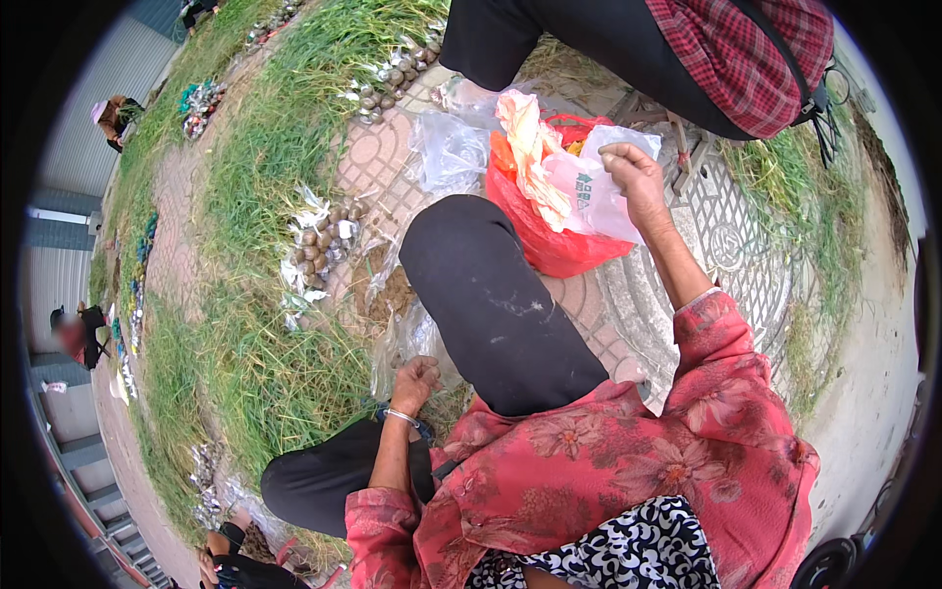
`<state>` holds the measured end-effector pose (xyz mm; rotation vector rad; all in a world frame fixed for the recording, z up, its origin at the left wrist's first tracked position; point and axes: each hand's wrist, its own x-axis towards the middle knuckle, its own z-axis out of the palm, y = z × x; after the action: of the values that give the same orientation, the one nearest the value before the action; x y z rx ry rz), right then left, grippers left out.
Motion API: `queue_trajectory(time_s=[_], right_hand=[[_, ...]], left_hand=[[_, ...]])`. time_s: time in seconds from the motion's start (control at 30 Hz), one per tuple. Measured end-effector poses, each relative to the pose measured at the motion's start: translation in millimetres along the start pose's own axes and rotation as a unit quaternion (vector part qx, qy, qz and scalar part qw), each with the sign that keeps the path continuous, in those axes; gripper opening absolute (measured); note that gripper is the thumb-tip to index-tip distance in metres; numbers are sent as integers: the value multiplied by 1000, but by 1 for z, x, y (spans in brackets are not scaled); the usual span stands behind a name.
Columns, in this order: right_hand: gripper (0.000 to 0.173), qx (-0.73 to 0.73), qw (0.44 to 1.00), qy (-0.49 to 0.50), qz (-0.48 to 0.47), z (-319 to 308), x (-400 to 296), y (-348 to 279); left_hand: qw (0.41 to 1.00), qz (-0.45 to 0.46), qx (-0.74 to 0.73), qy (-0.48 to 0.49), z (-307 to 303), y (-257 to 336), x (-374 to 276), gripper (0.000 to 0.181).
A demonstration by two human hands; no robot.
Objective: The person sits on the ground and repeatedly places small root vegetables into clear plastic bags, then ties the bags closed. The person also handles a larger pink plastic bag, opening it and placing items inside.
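Observation:
My right hand (634, 184) pinches a thin, translucent white plastic bag (592, 199) that bears green print. The bag hangs over the open top of a red plastic bag (563, 258) standing on the paving. A crumpled pale peach plastic bag (536, 162) also sticks out of the red one, with orange plastic beside it. Near my left knee is my left hand (416, 383), its fingers curled. A clear plastic bag (412, 335) lies against those fingers, but whether they grip it is hidden. Loose brown soil (384, 291) lies just beyond.
Tied clear bags of brown balls (320, 247) sit left of the soil, with more bagged balls (397, 77) farther off. Crumpled clear plastic (450, 151) lies beside the red bag. Another person's leg (589, 51) is close ahead. A metal manhole cover (728, 243) lies right.

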<state>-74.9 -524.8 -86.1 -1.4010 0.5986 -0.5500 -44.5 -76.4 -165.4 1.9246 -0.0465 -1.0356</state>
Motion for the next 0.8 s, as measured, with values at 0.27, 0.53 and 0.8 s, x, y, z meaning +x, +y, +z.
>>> queue_trajectory(time_s=[0.27, 0.53, 0.8], right_hand=[[47, -599, 794, 0, -102, 13, -12, 97], [34, -225, 810, -534, 89, -9, -7, 220], [43, -637, 726, -256, -28, 25, -39, 127]], left_hand=[[1000, -2, 7, 26, 0, -9, -1, 16], [1000, 4, 1, 6, 0, -14, 3, 17], [1000, -6, 10, 5, 0, -13, 4, 17]])
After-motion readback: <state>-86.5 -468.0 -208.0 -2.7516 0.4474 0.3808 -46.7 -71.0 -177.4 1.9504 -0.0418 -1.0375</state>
